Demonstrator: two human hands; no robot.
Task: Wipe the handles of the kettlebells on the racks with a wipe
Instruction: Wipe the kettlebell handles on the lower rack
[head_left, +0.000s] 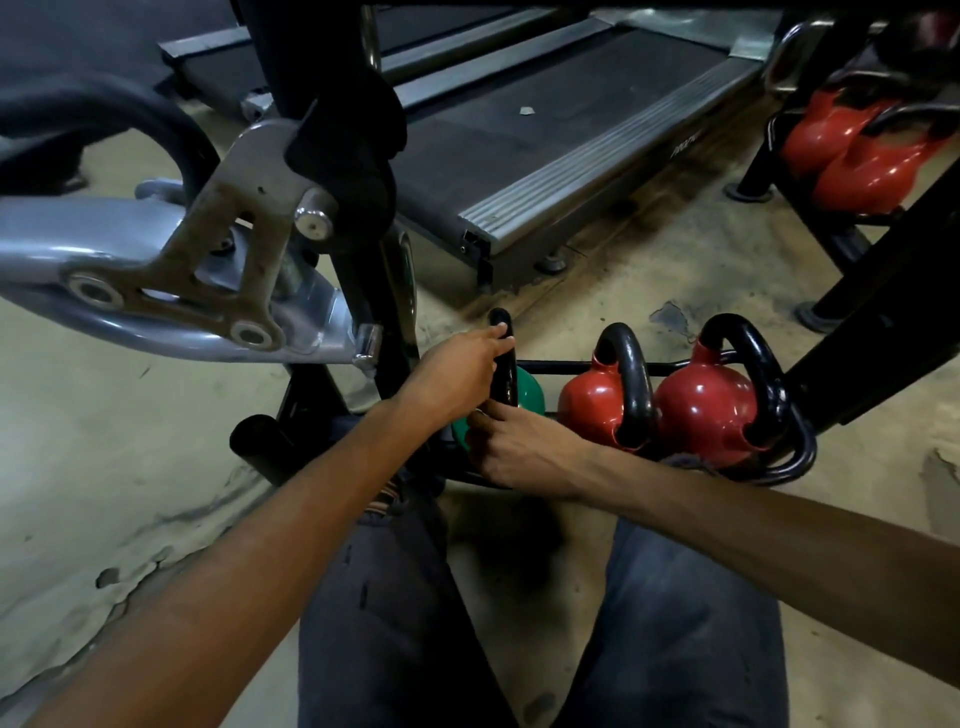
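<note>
A green kettlebell (530, 397) with a black handle (503, 325) sits at the left end of a low black rack (795, 457). My left hand (457, 376) grips that handle near its top. Lower down at the handle's base, my right hand (511, 449) pinches something small and pale; I cannot make out whether it is the wipe. To the right stand two red kettlebells (589, 402) (701, 408), each with a black handle, untouched.
A grey metal machine arm (171, 260) hangs close above and left of my hands. Treadmills (561, 135) lie behind. A second rack at the upper right holds more red kettlebells (852, 156). My knees in dark jeans are below.
</note>
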